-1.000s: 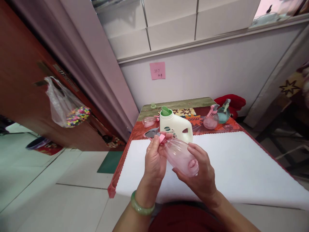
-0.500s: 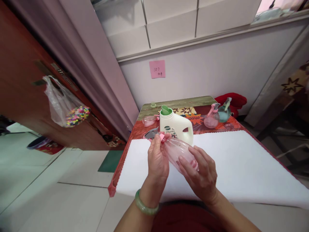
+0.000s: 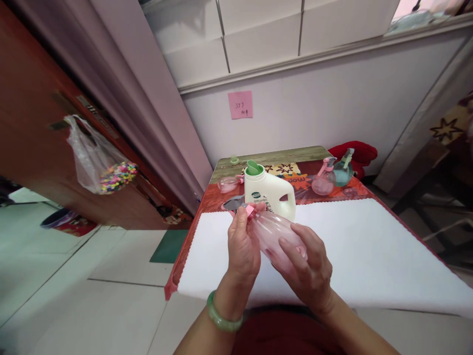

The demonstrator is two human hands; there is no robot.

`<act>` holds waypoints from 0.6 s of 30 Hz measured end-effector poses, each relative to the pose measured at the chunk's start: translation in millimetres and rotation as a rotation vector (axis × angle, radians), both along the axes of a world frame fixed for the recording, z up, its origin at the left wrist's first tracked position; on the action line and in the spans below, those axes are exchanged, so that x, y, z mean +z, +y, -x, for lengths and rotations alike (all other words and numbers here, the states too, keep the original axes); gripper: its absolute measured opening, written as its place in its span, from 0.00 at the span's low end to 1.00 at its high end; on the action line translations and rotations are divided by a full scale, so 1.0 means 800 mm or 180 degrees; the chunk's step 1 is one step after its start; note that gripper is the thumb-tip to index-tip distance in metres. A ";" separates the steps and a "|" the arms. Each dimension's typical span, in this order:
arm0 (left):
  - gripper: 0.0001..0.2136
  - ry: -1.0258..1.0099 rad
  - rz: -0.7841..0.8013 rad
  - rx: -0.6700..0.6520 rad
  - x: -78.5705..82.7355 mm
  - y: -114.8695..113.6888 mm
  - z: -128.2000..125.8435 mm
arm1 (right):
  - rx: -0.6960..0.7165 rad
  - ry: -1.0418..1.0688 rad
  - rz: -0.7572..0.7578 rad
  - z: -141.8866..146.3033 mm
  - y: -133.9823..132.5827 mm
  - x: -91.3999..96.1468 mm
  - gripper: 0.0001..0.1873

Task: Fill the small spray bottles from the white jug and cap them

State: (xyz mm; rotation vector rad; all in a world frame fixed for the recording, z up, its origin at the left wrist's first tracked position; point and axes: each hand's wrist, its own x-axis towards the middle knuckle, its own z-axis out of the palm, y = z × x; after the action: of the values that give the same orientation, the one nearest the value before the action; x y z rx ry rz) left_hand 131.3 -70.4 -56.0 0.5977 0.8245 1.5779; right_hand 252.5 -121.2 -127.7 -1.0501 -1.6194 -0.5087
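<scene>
I hold a clear pink spray bottle (image 3: 273,232) tilted over the near edge of the table, its pink-and-grey spray head (image 3: 236,204) pointing up-left. My left hand (image 3: 242,249), with a green bangle on the wrist, is closed around the bottle's neck just below the pink collar. My right hand (image 3: 306,268) wraps the bottle's rounded body from below and the right. Just behind the bottle stands a white detergent jug (image 3: 269,195) with a green cap.
A white cloth (image 3: 369,246) covers the near part of the red-edged table. Further back sit a pink spray bottle (image 3: 322,181), a teal spray bottle (image 3: 343,171) and a small pink bottle lying down (image 3: 229,184). A plastic bag of coloured beads (image 3: 99,162) hangs on the door at left.
My right hand has turned on the bottle's body, the fingers shifting from underneath to over its side. The left hand stays at the neck. The bottle sits slightly higher.
</scene>
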 end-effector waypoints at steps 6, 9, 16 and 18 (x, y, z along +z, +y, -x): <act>0.19 -0.0073 -0.0277 -0.0435 0.004 -0.005 0.004 | 0.1255 0.2513 0.1778 0.002 -0.010 0.022 0.43; 0.19 -0.0049 -0.0523 -0.0581 0.008 -0.009 0.005 | 0.2469 0.4360 0.3415 -0.010 -0.006 0.043 0.38; 0.17 0.0005 -0.0832 -0.0692 0.013 -0.009 0.014 | 0.3910 0.5207 0.5455 -0.011 -0.004 0.050 0.56; 0.17 -0.0048 -0.0767 -0.0429 0.011 -0.005 0.019 | 0.3421 0.4665 0.4612 -0.003 -0.008 0.041 0.56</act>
State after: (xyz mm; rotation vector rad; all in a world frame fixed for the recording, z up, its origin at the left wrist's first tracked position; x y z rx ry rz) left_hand 116.1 -74.1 -47.0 0.7966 0.5739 1.5666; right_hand 254.6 -127.6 -95.0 -0.7927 -0.6618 1.9571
